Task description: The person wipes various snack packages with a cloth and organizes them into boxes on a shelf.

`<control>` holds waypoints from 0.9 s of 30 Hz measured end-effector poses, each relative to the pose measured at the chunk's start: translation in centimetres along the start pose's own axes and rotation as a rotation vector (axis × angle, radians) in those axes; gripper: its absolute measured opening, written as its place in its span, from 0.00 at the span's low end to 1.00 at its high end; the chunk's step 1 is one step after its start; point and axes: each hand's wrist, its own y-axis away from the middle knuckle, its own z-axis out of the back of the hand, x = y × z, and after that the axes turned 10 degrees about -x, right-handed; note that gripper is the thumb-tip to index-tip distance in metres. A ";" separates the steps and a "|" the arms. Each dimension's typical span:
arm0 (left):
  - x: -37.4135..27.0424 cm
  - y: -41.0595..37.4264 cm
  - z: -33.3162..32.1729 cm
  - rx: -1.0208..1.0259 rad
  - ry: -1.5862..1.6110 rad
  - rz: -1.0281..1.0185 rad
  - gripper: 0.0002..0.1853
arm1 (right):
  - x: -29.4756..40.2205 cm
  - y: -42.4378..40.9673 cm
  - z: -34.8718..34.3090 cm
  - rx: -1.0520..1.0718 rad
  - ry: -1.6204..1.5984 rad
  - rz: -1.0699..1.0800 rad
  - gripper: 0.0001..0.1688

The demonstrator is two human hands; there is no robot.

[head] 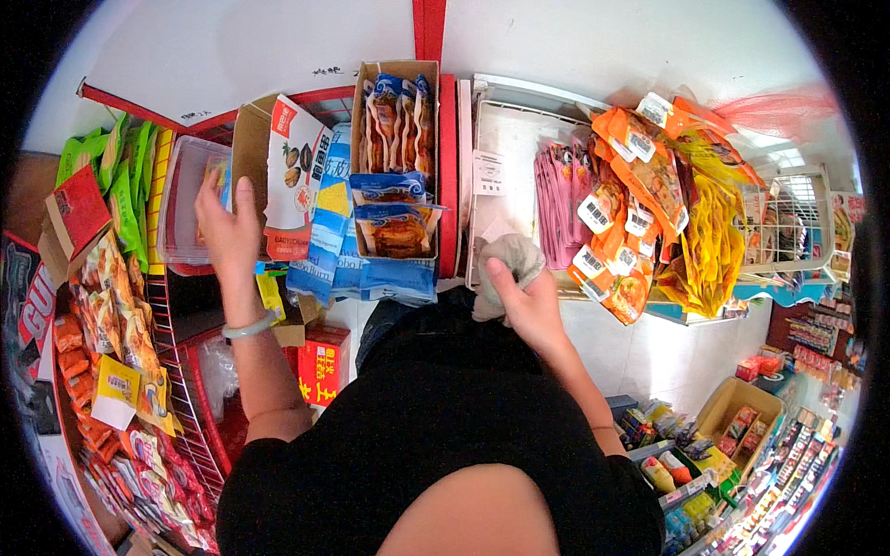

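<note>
My right hand [530, 300] grips a crumpled grey cloth [513, 260] at the front edge of a white wire basket [511, 125]. My left hand [229, 226] is raised at the gap between a clear plastic bin [182, 201] and an open cardboard box [295, 167] with printed sides. Its thumb and fingers are spread, and I see nothing held in it. The thumb lies by the box's brown side; whether it touches is unclear. Some colourful packets in the bin are partly hidden behind the fingers. Right of the box, a narrow carton [396, 160] holds blue-topped snack packets.
Blue packages [327, 243] lie under the cartons. Pink packets [560, 194], orange pouches [626, 215] and yellow packets [709, 243] fill the basket's right side. Left is a wire rack [170, 347] with hanging snacks. A red box [325, 365] stands on the floor. Stocked shelves [779, 486] are lower right.
</note>
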 end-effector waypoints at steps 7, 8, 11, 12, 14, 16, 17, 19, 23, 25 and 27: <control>4.4 -1.2 -0.3 0.274 -0.423 0.116 0.21 | -0.3 -0.3 -0.9 0.103 0.089 0.099 0.09; 4.8 -1.7 -0.2 0.374 -0.476 0.144 0.20 | 0.6 -0.2 -0.9 0.110 0.074 0.046 0.09; 5.2 -2.2 0.2 0.446 -0.364 0.050 0.17 | 0.3 0.3 -0.2 0.117 0.075 0.129 0.07; 4.8 -1.9 0.8 0.312 -0.293 -0.092 0.17 | 0.5 0.5 0.3 0.123 0.068 0.146 0.07; 2.3 -2.1 3.2 0.281 -0.235 -0.172 0.16 | 1.0 1.1 1.6 0.123 0.060 0.173 0.07; -1.3 -2.6 7.7 0.319 -0.308 -0.125 0.15 | 1.5 1.9 3.1 0.101 -0.005 0.147 0.08; -2.1 -2.5 9.3 0.260 -0.340 -0.142 0.15 | 1.6 2.4 3.9 0.087 -0.035 0.134 0.08; -3.3 -2.6 12.2 0.096 -0.304 -0.242 0.16 | 2.2 3.5 5.0 -0.045 -0.117 0.146 0.07; -6.1 -2.1 13.2 -0.116 0.318 0.144 0.20 | 3.5 5.4 7.9 -0.124 -0.272 0.127 0.06; -8.6 -0.8 12.6 -0.082 0.333 0.261 0.20 | 4.1 6.0 9.6 -0.139 -0.328 0.184 0.07; -9.8 0.4 11.6 0.010 0.441 0.145 0.20 | 4.7 6.9 11.2 -0.175 -0.388 0.267 0.08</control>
